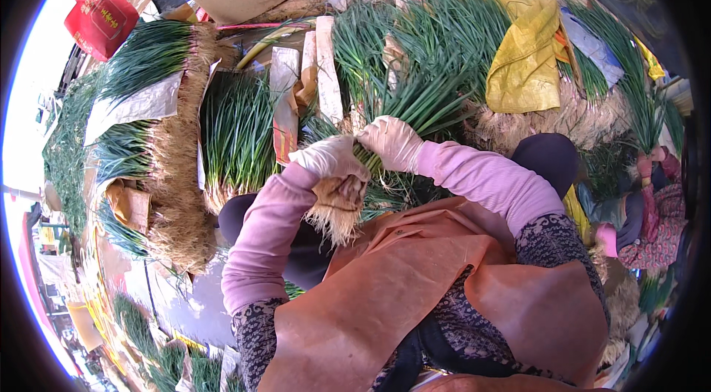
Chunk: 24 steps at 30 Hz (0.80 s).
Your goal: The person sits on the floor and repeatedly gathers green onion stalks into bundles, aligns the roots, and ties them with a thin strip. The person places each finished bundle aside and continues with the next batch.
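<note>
A bundle of green-leaved allium plants, seemingly scallions or chives (pixel 430 106), lies slantwise in front of me, its leaves fanning up to the right. My right hand (pixel 390 142), in a pale thin glove, grips the stems at the foot of the leaves. Closer to the roots, my gloved left hand (pixel 332 156) closes around the lower stems. Shaggy pale roots (pixel 336 220) hang below the left hand, above my lap. The glove hides part of the stems. An orange apron (pixel 377 303) covers my front, and loose green trimmings (pixel 405 192) lie beneath the bundle.
Stacked scallion-like bunches (pixel 239 136) stand on the left beside a long root-edged pile (pixel 172 186). More greens (pixel 450 20) lie ahead, next to a yellow woven sack (pixel 525 53). A red bag (pixel 103 20) is far left. At right sits another person (pixel 655 220) holding greens.
</note>
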### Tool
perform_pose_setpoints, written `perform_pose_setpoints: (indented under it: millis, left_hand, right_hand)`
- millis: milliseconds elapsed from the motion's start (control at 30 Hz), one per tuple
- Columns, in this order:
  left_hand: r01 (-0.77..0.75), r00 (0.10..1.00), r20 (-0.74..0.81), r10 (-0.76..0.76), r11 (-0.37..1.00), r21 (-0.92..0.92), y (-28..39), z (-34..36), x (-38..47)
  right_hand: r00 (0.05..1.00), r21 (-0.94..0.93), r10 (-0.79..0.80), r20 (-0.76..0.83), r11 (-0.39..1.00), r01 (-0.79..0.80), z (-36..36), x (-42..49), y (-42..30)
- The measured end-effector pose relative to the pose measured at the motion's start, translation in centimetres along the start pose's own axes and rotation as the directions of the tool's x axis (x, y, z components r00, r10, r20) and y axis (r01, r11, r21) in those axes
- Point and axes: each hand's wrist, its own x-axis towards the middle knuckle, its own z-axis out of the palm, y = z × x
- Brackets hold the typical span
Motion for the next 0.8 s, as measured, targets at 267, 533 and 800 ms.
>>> perform_pose_setpoints:
  millis: [267,533,800]
  left_hand:
    - [-0.116,0.522,-0.844,0.123,0.991,0.073,5.9,4.1,-3.8]
    - [0.221,0.629,-0.591,-0.505,0.845,-0.487,3.0,8.7,5.8]
    - [0.119,0.691,-0.542,-0.478,0.815,-0.567,0.5,13.6,9.6]
  right_hand:
    - [0.79,0.551,0.595,0.15,0.613,-0.566,-1.1,5.8,3.6]
    - [0.825,0.874,0.409,0.39,-0.446,-0.193,4.3,3.7,3.2]
    - [0.797,0.659,0.327,0.507,-0.743,-0.115,8.5,-0.4,3.5]
